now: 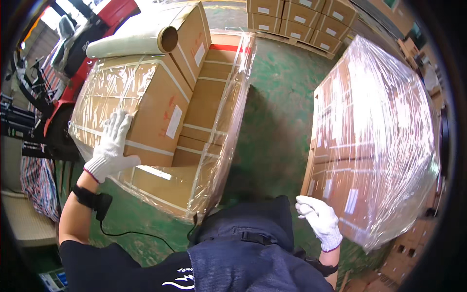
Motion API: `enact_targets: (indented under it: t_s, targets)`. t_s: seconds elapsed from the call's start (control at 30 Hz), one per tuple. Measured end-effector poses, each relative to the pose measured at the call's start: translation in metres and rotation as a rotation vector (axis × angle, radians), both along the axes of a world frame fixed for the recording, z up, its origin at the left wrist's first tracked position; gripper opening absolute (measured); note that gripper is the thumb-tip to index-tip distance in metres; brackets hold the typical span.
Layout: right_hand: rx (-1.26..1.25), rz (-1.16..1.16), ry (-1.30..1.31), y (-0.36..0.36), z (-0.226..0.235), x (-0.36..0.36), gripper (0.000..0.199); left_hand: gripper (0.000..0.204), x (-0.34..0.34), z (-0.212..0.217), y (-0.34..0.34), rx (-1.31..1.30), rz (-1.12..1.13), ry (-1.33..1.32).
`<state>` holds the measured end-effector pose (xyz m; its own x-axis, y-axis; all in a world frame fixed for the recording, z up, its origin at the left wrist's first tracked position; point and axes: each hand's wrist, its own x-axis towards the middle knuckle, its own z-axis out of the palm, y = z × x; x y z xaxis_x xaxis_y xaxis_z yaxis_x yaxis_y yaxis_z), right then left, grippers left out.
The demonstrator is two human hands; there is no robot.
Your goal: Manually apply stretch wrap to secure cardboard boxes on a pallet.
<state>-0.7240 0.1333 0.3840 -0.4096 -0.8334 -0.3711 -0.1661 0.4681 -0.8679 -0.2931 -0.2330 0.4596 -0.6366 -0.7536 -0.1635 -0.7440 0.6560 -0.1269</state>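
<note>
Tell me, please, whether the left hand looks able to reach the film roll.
Probably yes: the left hand touches a carton, and nothing visible blocks its way to the film roll.

Brown carton (148, 117), white-strapped, white label (173, 122) on side, clear film (114, 80) over top; stacked on lower cartons (203, 100).

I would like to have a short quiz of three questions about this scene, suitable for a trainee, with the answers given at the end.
1. What does the left hand touch?
A) the red vehicle
B) a carton
C) the floor

2. True or false: the pale roll lies on its side on top of the left stack.

3. In one phrase, what covers the right stack?

Key:
1. B
2. True
3. Clear plastic film
</note>
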Motion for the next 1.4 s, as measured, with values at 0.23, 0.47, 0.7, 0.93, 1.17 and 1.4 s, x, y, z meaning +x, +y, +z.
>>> enact_targets:
  t_s: [0.23,0.47,0.7,0.93,1.17,1.4]
  targets:
    - [0.122,0.119,-0.06,-0.076,-0.013,-0.138,0.031,0.084,-0.148,0.042,0.031,0.254,0.13,0.083]
    - [0.062,-0.006,-0.147,-0.186,-0.014,-0.291,0.032,0.078,-0.284,-0.033,-0.059,0.623,0.451,0.199]
    - [0.093,0.223,-0.073,-0.317,-0.008,-0.404,0.034,0.086,-0.345,-0.066,-0.149,0.599,0.664,0.208]
    - [0.111,0.151,-0.115,-0.457,-0.031,-0.487,0.032,0.078,-0.446,-0.083,-0.287,0.327,0.554,0.355]
    - [0.152,0.127,-0.19,-0.594,-0.027,-0.552,0.034,0.07,-0.507,-0.011,-0.411,-0.353,0.331,0.558]
    - [0.308,0.426,-0.277,-0.785,-0.042,-0.614,0.036,0.088,-0.461,-0.028,-0.436,-0.421,0.985,0.094]
